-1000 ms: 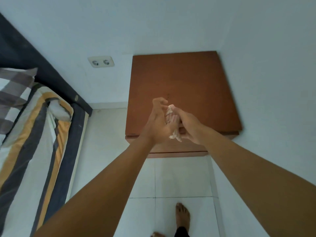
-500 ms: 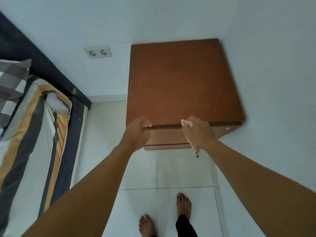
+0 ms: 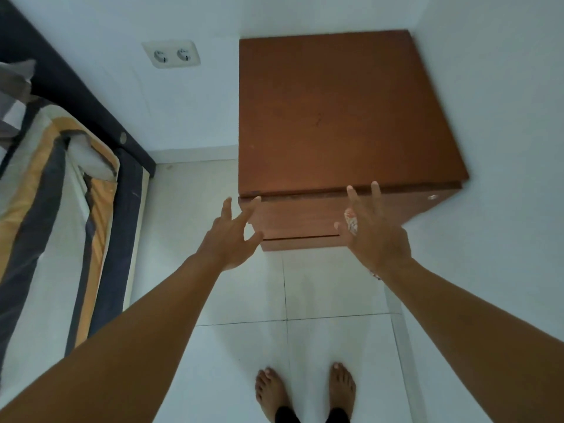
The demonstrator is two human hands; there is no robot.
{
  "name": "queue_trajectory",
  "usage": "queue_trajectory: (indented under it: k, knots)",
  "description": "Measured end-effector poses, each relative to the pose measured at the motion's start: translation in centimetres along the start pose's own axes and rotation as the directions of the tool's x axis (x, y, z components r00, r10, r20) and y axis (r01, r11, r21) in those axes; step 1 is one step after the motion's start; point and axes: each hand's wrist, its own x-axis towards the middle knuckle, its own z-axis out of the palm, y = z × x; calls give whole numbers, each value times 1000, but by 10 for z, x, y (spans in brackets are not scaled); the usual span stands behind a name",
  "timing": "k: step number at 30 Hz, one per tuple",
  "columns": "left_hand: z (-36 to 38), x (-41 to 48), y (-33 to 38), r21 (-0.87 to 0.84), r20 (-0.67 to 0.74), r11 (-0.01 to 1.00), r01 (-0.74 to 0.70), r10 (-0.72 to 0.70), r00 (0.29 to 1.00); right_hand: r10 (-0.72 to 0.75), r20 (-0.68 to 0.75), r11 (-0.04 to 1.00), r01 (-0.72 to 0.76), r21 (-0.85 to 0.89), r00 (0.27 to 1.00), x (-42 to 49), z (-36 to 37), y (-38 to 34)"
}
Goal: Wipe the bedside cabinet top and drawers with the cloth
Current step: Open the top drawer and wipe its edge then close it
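The brown wooden bedside cabinet (image 3: pixel 341 117) stands in the room's corner, its bare top facing me. Below the top's front edge I see the upper drawer front (image 3: pixel 299 218). My left hand (image 3: pixel 232 236) hovers in front of the drawer's left end, fingers spread and holding nothing. My right hand (image 3: pixel 372 236) is in front of the drawer's right end with its fingers stretched out, and the small patterned cloth (image 3: pixel 351 219) is pinched between thumb and palm. A bit of the cloth pokes out under the wrist.
A bed (image 3: pixel 55 227) with a striped orange, grey and white sheet and a dark frame fills the left side. A double wall socket (image 3: pixel 171 54) sits left of the cabinet. My bare feet (image 3: pixel 305 392) stand on white floor tiles. A white wall runs close on the right.
Both hands let go of the front edge of the cabinet top, pulled back slightly and spread their fingers. The cloth stayed in my right hand. A second ago both hands held the cloth together.
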Motion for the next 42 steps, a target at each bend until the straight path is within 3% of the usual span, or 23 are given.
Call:
queue_trajectory:
  k: [4,7,14,22,30,35,42]
  knots:
    - [14,18,1,-13,-20,999,-44,44,999,-45,-13,995,43,-86,999,16,7,0]
    - [27,24,2,-34,-148,996,-88,82,986,-40,-23,997,39,-63,999,15,18,-2]
    - [43,29,12,-49,-249,999,21,-33,968,-41,-62,999,39,-27,997,14,30,2]
    - [19,36,18,171,-223,975,141,-101,970,-10,-11,1000,11,19,1000,16,17,-2]
    - [7,38,17,293,-239,946,137,-66,969,-7,42,999,5,37,999,16,6,-2]
    - [16,47,16,184,-452,970,157,-58,890,-18,49,999,16,37,999,18,6,-3]
    - [33,51,12,-23,-551,982,187,-169,817,-45,7,999,45,-6,999,17,13,1]
